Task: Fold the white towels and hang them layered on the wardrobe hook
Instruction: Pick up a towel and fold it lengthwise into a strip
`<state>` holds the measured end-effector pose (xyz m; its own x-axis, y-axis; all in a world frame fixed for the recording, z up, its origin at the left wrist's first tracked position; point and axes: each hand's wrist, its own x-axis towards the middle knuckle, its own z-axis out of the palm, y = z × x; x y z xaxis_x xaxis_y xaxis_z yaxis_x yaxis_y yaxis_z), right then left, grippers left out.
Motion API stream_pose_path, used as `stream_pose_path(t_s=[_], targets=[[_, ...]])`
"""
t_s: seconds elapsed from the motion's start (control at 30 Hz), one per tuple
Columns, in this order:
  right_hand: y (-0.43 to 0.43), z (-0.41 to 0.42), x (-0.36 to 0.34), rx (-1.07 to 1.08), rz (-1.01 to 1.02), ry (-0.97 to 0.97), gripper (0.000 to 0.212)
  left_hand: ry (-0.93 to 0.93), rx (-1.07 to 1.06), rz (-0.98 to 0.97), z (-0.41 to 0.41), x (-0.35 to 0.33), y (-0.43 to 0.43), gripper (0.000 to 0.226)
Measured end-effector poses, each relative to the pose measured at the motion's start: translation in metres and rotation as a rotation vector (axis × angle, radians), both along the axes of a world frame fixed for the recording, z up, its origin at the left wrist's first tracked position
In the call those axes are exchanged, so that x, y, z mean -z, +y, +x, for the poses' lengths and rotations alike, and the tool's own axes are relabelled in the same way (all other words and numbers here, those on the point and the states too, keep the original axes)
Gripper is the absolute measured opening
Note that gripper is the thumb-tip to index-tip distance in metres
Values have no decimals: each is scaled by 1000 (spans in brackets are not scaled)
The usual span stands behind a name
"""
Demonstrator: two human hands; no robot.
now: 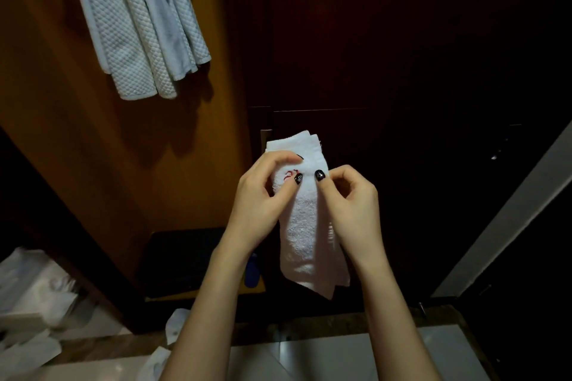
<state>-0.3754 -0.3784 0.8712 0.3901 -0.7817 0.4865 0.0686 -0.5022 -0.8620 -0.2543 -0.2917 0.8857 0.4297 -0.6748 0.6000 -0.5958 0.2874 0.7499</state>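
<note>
Clearly both hands, left hand (263,195) and right hand (349,201), pinch the folded white towel (306,226); the wardrobe hook is cut off above the hanging towels (139,25).

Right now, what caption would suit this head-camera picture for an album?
Left hand and right hand pinch a folded white towel before the wardrobe; waffle towels hang upper left.

Wardrobe corner in a home or hotel room.
Towels (136,25) are hung at eleven o'clock on a wooden wardrobe panel (62,139); dark doors (402,40) are seen at one o'clock.
</note>
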Motion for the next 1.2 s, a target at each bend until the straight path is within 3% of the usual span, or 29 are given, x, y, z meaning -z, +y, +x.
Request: stream_pose_path(t_s=[0.5,0.7,0.9,1.03,1.1,1.2], targets=[[7,16,-3,-134,70,-193,18,156,152,-27,9,6,12,34],[-2,18,-7,-149,107,-169,17,185,98,-30,9,2,2,36],[-5,8,10,-194,71,26,8,252,14,-48,26,-11,-12,39],[-11,2,25,-152,97,233,23,275,6,-77,41,-22,-23,36],[-15,-1,33,-106,105,295,30,333,-17,-91,51,-24,-28,34],[-22,-9,44,-43,128,377,23,489,-47,-133,66,-29,-32,35]])
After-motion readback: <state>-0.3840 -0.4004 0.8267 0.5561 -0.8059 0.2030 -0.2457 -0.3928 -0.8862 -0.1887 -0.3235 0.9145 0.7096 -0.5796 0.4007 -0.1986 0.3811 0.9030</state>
